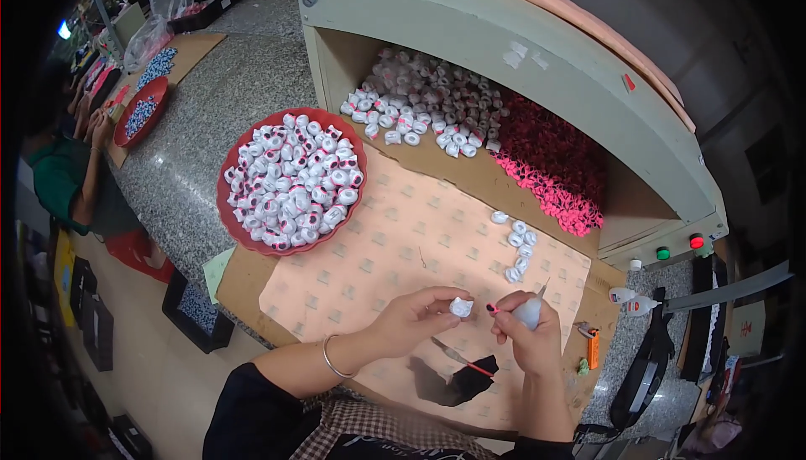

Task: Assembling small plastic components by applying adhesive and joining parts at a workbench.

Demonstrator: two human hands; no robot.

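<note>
Near the mat's near edge, the left hand pinches 1 small white piece while the right hand grips a glue bottle just right of it, so gluing seems underway, needing steady nozzle aim.

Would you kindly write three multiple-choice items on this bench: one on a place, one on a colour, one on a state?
1. Where does the red bowl stand?
A. left of the patterned mat
B. inside the cabinet
C. on the floor

2. What colour is the pile at the cabinet's right?
A. blue
B. pink
C. green

3. What does the left hand hold?
A. nothing
B. scissors
C. a small white piece

Answers: 1 A, it rests at the mat's left edge; 2 B, bright pink; 3 C, pinched in the fingertips beside the right hand.
</note>
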